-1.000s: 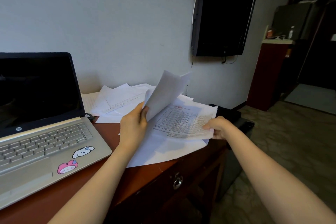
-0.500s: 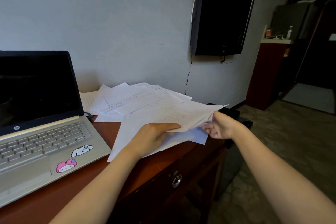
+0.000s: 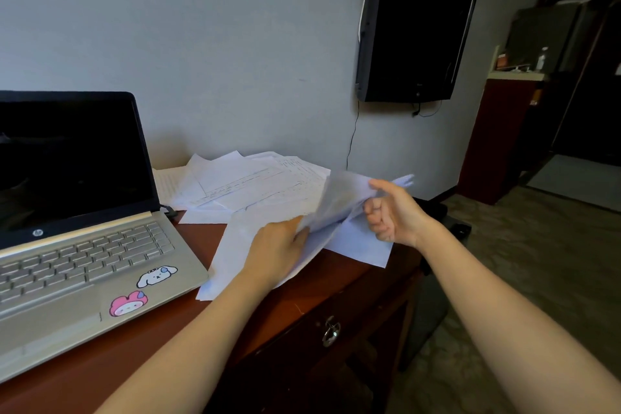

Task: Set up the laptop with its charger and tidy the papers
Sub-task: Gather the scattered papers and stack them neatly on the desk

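An open silver laptop (image 3: 84, 245) with a dark screen and two stickers stands at the left of the wooden desk (image 3: 168, 346). A cable plug (image 3: 169, 211) shows at its right side. Loose white papers (image 3: 242, 185) are spread behind and to its right. My left hand (image 3: 275, 249) rests on the nearer sheets and holds the lower edge of a lifted, blurred sheet (image 3: 339, 202). My right hand (image 3: 389, 212) pinches that sheet's upper right part above the desk's right end. Another sheet (image 3: 363, 245) lies beneath it, overhanging the desk edge.
A black wall-mounted TV (image 3: 413, 27) hangs to the right above the desk, with a cable running down the wall. A dark object (image 3: 443, 215) sits past the desk's right end. The desk drawer has a metal ring pull (image 3: 331, 333). A red-brown cabinet (image 3: 497, 131) stands farther right.
The sheet held between my hands has risen and curled up at the right. My right hand has moved up with it, while my left hand has stayed on the nearer papers.
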